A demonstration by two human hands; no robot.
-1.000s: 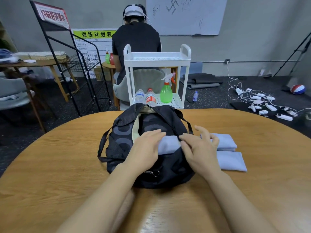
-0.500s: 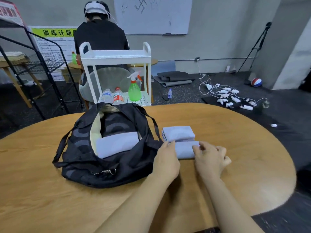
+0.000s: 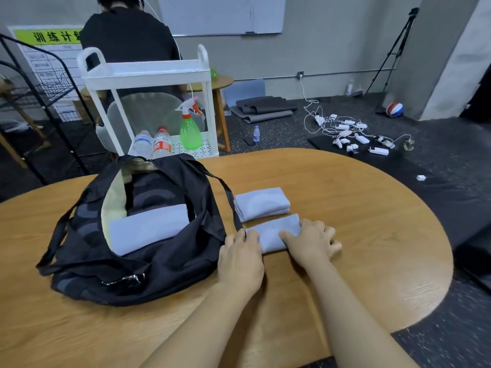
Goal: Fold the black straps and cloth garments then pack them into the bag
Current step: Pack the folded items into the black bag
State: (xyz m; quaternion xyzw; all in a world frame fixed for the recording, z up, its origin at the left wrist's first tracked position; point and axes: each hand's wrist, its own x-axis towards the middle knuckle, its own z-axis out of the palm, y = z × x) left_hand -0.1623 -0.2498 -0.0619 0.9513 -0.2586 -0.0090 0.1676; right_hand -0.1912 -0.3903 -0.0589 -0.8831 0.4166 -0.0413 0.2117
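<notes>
An open black bag (image 3: 164, 264) lies on the round wooden table (image 3: 358, 221), with one folded pale blue garment (image 3: 148, 229) inside its mouth. Two more folded pale blue garments sit to the right of the bag: a far one (image 3: 261, 203) and a near one (image 3: 273, 231). My left hand (image 3: 240, 257) holds the near garment's left end, beside a bag strap. My right hand (image 3: 310, 241) grips its right end, thumb on top and fingers curled round the far side. No loose black straps are in sight apart from the bag's own.
A white trolley (image 3: 148, 73) with a green spray bottle (image 3: 190, 131) and two water bottles stands behind the table. A person in black sits beyond it, back turned. Black wire rack at left. Chargers and cables (image 3: 350, 134) lie on the dark floor at right, with a tripod and ball.
Both hands left the garment in the bag and moved right to the near folded garment on the table. They now close on its two ends. The camera turned right.
</notes>
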